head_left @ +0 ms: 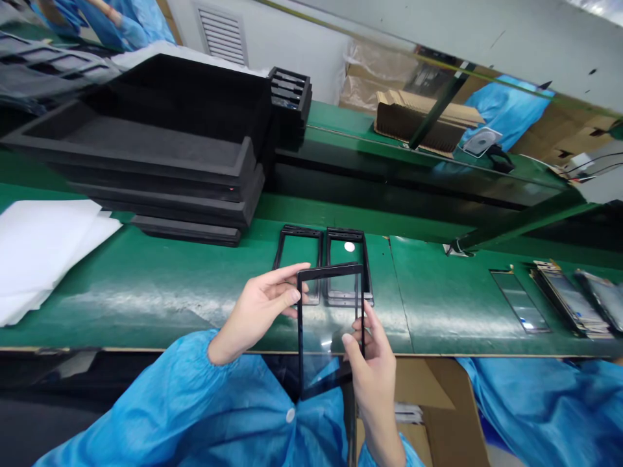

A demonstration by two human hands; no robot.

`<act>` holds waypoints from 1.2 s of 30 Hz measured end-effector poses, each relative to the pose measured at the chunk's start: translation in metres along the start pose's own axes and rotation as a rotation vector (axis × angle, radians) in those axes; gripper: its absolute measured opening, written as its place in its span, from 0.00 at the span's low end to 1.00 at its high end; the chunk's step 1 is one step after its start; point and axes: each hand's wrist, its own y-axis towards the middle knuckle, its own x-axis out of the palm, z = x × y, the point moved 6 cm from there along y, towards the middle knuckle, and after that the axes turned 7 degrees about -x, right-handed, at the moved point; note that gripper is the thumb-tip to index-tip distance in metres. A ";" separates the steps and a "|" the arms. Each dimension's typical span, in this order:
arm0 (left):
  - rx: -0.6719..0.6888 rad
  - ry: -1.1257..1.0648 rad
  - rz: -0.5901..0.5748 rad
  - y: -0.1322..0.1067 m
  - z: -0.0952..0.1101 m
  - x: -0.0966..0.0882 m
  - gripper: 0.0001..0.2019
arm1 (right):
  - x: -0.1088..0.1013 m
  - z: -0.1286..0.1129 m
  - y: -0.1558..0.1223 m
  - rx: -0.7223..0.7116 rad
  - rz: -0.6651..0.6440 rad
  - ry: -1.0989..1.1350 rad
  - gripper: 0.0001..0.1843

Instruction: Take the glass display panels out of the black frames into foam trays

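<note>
A clear glass touch panel with a black border (324, 324) is held up in front of me, tilted, over the bench's front edge. My left hand (263, 301) pinches its upper left side between thumb and fingers. Along the lower right side, my right hand (374, 357) grips it, the thumb on the near face and the fingers behind. Just beyond the panel, two stacks of black rectangular frames lie side by side on the green bench, the left frame stack (296, 231) and the right frame stack (346, 233). A white round dot shows inside the right one. The panel hides their near parts.
Black foam trays (146, 155) are stacked at the left, beside white sheets (43, 253). Several glass panels (567, 305) lie at the right. A metal post (525, 224) rises from the bench. Below the edge is a cardboard box (452, 408). A blue-sleeved person (141, 26) is across the bench.
</note>
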 end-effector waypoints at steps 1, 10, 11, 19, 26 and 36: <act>-0.003 0.004 0.003 0.000 -0.001 0.000 0.26 | 0.000 0.001 0.000 -0.003 -0.003 -0.007 0.38; 0.008 0.165 0.065 -0.006 0.007 0.003 0.26 | -0.006 -0.021 0.006 -0.336 0.038 -0.317 0.31; 0.019 0.197 0.059 -0.008 0.009 0.004 0.24 | -0.007 -0.028 0.010 -0.357 0.039 -0.296 0.31; 0.058 0.336 0.007 -0.027 0.021 0.008 0.19 | -0.004 -0.061 0.045 -0.134 -0.127 0.011 0.15; 0.061 0.391 0.006 -0.026 0.016 0.000 0.19 | -0.001 -0.069 0.039 -0.148 -0.101 0.043 0.11; 0.265 0.976 -0.247 -0.029 0.034 0.043 0.34 | 0.039 -0.058 0.033 -0.034 -0.296 0.146 0.17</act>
